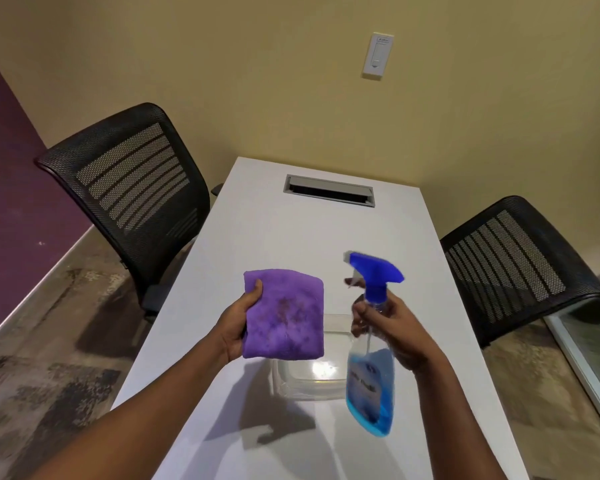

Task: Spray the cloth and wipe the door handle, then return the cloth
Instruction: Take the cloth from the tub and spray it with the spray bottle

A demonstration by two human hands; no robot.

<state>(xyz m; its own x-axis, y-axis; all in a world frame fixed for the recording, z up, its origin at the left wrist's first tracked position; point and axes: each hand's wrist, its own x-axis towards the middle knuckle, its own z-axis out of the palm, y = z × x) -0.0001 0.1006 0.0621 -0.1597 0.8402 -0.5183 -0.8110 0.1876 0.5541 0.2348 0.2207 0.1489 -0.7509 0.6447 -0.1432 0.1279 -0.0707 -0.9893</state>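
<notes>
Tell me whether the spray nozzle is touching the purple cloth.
Apart. The head view shows bare white table between the nozzle of the spray bottle, held in the right hand, and the cloth in the left hand.

Table (257, 237) runs away from the viewer. One chair (132, 188) at its left side, one chair (520, 261) at its right. Cable slot (329, 190) set in table's far end. Tray (309, 379) on table, near end. Above tray: cloth (284, 317) left, bottle (373, 368) right, apart. Wall switch (377, 55) behind table.
</notes>
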